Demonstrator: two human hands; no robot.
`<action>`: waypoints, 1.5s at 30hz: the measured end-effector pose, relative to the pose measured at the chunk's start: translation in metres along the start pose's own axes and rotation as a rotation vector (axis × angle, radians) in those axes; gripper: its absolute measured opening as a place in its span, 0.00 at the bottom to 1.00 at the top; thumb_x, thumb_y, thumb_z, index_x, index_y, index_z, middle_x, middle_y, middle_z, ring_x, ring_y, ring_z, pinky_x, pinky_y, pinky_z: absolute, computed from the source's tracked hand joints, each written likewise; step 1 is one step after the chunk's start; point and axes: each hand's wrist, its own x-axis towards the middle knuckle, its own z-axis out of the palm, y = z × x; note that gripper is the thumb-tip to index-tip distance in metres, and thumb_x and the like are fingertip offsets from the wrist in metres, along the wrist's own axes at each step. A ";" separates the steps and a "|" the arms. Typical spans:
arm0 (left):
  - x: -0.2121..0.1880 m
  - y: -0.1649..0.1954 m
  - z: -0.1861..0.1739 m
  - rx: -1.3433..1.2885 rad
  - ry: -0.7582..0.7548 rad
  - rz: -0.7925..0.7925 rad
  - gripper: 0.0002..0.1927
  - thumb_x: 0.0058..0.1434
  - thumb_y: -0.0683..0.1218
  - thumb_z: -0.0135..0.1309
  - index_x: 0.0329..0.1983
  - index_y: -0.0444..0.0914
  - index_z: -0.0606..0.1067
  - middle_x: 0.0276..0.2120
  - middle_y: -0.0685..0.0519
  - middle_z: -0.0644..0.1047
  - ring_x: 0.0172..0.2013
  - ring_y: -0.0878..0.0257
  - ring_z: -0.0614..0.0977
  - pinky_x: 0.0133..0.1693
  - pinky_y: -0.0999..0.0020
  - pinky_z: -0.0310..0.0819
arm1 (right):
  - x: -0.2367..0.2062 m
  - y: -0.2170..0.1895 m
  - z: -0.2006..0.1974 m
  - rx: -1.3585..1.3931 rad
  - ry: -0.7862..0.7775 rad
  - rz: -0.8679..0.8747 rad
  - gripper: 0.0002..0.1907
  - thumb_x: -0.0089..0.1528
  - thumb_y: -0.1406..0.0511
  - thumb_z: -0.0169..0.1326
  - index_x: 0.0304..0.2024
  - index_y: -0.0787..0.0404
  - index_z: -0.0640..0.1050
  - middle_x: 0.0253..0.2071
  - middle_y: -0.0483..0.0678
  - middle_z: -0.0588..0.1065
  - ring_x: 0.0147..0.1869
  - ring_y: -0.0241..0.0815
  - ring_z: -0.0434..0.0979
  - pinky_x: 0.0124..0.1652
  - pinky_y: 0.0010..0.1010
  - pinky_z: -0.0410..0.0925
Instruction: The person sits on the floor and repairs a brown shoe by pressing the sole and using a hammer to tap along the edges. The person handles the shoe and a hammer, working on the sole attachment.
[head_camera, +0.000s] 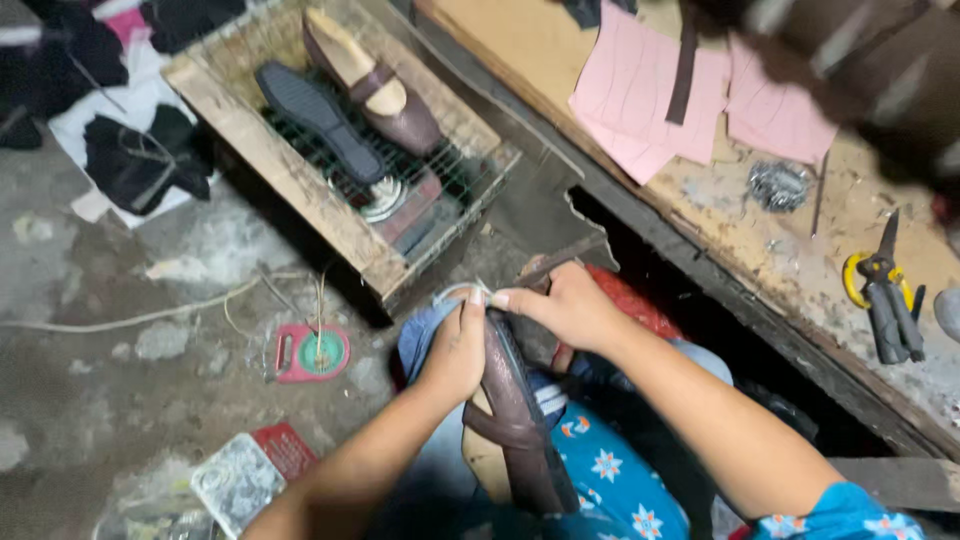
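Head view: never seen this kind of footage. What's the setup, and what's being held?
There is one picture, from a camera worn on a person's head, looking down at their own two bare hands; no machine is involved. The left hand and right hand together grip a brown shoe resting on the lap, toe pointing away. Ahead on the floor stands a wooden crate with a wire grid, holding a second shoe and a dark sole. A red round tool lies on the concrete floor. To the right, a workbench carries pink paper patterns and yellow-handled pliers.
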 end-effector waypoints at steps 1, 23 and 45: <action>0.004 0.004 -0.002 -0.099 -0.048 -0.092 0.24 0.75 0.54 0.31 0.48 0.33 0.73 0.44 0.45 0.77 0.48 0.57 0.77 0.55 0.65 0.68 | -0.003 -0.001 -0.001 -0.009 0.007 -0.036 0.12 0.54 0.57 0.60 0.32 0.57 0.77 0.22 0.42 0.75 0.17 0.37 0.73 0.15 0.35 0.66; -0.052 0.127 -0.022 0.553 -0.199 0.548 0.50 0.37 0.54 0.73 0.61 0.34 0.63 0.55 0.37 0.74 0.56 0.39 0.75 0.56 0.52 0.69 | -0.140 0.039 0.037 0.658 0.264 -0.559 0.13 0.66 0.62 0.58 0.36 0.65 0.71 0.25 0.47 0.71 0.26 0.36 0.69 0.29 0.29 0.68; 0.004 0.142 -0.020 0.560 -0.320 0.280 0.43 0.40 0.55 0.71 0.55 0.39 0.62 0.44 0.38 0.77 0.45 0.36 0.79 0.44 0.47 0.74 | -0.090 0.038 -0.012 0.358 0.328 -0.621 0.08 0.61 0.69 0.61 0.37 0.64 0.74 0.25 0.45 0.73 0.23 0.34 0.73 0.24 0.28 0.68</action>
